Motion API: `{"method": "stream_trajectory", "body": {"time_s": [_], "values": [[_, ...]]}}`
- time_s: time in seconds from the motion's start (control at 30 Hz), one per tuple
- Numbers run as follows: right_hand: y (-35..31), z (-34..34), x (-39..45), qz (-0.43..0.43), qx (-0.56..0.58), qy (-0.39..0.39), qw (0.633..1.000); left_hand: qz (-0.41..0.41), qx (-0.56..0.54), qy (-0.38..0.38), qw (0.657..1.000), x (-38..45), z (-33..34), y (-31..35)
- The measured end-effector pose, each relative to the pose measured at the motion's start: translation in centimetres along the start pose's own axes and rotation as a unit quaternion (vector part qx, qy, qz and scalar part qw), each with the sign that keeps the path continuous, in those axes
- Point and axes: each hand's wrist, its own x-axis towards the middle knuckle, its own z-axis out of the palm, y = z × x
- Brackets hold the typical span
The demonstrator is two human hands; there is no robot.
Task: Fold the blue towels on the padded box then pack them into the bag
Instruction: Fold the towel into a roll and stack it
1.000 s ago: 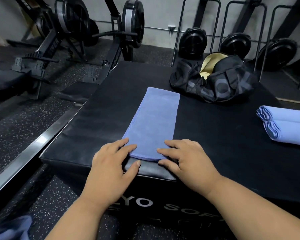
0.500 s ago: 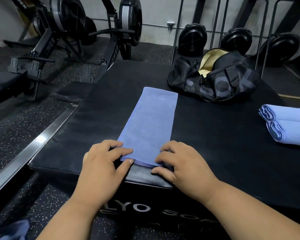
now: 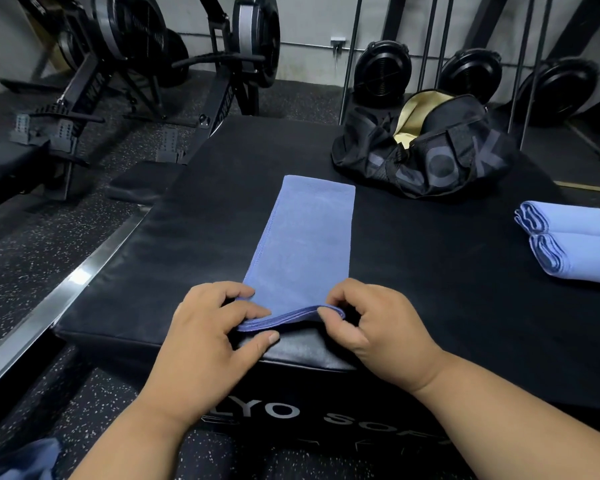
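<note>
Towel [image 3: 305, 244] end — now pinched, lifted

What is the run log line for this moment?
fold | left hand, right hand pinch near end of long towel | two folded towels aside | bag open

I see a blue towel [image 3: 305, 244] folded into a long strip on the black padded box [image 3: 430, 271], near end lifted; two folded towels [image 3: 575, 244] lie at right; the black bag [image 3: 426, 150] sits open behind.

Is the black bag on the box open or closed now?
Open: the black bag gapes at its top, showing pale yellow lining inside.
</note>
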Motion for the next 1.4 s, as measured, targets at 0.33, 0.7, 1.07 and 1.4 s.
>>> {"method": "stream_trajectory", "body": {"time_s": [0.33, 0.7, 1.07, 1.4], "values": [[0.0, -1.8, 0.3, -0.01, 0.037, -0.123, 0.992, 0.015, -0.036, -0.035, 0.999, -0.1, -2.2, 2.7], [-0.1, -2.5, 0.4, 0.145, 0.21, -0.13, 0.958, -0.12, -0.157, -0.014, 0.98, 0.7, -1.7, 2.5], [0.0, -1.3, 1.5, 0.208, 0.154, -0.093, 0.961, -0.202, -0.064, 0.058, 0.976, 1.6, 0.0, 3.1], [0.3, -0.6, 1.6, 0.211, 0.108, -0.065, 0.969, -0.208, 0.019, 0.087, 0.974, 1.7, 0.3, 3.6]]}}
